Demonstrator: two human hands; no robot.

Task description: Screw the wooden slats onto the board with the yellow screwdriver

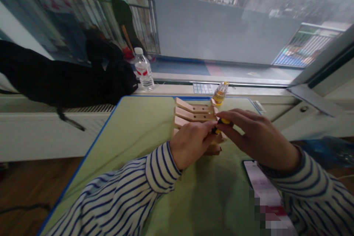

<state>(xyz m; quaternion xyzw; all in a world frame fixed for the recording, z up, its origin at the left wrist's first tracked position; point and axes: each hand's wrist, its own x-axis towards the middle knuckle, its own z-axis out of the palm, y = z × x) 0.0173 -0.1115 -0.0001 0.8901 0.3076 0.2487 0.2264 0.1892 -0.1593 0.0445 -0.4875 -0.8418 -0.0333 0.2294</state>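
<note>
My right hand (250,132) is closed, its fingertips pinching a short black-and-yellow screwdriver (225,121), mostly covered by fingers. My left hand (190,142) is also closed, thumb and index finger at the lower black-and-yellow end; its tip is hidden. Under and behind both hands stands a pale wooden rack (190,113) of several parallel angled slats with small dark holes. The left hand covers the nearer slats, and its underside touches or nearly touches the wood; I cannot tell which.
The rack stands on a green table (138,125) with a blue edge. Behind it are a yellow-labelled bottle (220,94), a clear water bottle (144,72) and a black bag (69,81) by the window. A phone (262,184) lies beneath my right forearm.
</note>
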